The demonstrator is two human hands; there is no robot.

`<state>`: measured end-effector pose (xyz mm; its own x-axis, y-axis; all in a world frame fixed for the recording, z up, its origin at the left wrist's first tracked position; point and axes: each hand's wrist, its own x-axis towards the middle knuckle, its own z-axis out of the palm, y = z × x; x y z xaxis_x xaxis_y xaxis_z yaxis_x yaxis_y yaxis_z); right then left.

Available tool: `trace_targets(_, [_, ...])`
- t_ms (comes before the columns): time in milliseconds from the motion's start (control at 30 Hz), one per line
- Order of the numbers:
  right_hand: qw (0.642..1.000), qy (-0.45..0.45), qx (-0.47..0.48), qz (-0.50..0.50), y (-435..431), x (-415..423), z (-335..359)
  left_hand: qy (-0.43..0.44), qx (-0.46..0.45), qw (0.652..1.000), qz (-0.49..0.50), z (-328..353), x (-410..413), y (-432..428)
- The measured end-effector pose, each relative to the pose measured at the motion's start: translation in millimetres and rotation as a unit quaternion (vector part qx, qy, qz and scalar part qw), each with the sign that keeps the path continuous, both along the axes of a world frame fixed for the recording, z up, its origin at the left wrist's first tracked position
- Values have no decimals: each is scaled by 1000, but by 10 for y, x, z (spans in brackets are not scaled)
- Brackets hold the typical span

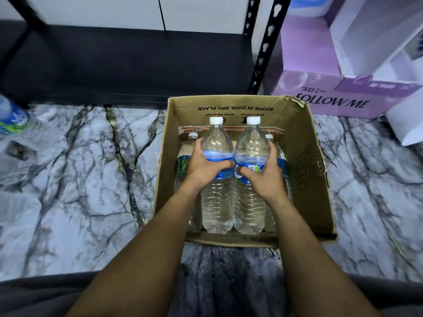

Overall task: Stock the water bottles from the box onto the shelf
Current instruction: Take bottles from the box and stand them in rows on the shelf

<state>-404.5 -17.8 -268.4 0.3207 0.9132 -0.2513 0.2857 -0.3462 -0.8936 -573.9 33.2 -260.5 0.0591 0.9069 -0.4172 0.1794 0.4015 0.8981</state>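
Marble-pattern floor (80, 179) under cardboard box (304, 170); dark empty shelf (128, 65) beyond my fingertips. My left hand (206, 167) wraps left bottle (217, 202), right hand (263, 175) wraps right bottle (250, 202); fingers curled round blue labels, both bottles raised, side by side, touching. Two more bottles lie beneath, outside each hand. Risk: one-handed grip on smooth, heavy plastic may slip; bottle bases may snag box wall.

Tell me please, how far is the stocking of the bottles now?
Done: nothing visible on the black metal shelf. In hand: the left hand and right hand each grip a clear plastic water bottle in the brown cardboard box. Left: these and two bottles beneath.
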Motion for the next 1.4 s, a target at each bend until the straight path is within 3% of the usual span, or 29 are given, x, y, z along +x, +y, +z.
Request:
trace_targets(333, [999, 17, 32, -1, 73, 62, 56, 37, 33, 998, 37, 102, 97, -6])
trace_targets(567, [997, 26, 72, -2, 438, 264, 893, 43, 106, 993, -4, 1017, 127, 322])
trace_targets(733, [995, 10, 101, -5, 539, 322, 2333, 57, 136, 989, 14, 2421, 191, 469])
trace_targets(1100, [980, -3, 193, 39, 602, 271, 6625, 34, 222, 973, 52, 6764, 21, 495])
trace_targets(1233, [962, -25, 267, 45, 623, 119, 8112, 27, 292, 955, 37, 8218, -249, 543])
trace_targets(1400, [935, -59, 348, 45, 558, -259, 9442, 8, 382, 924, 14, 9590, -616, 477])
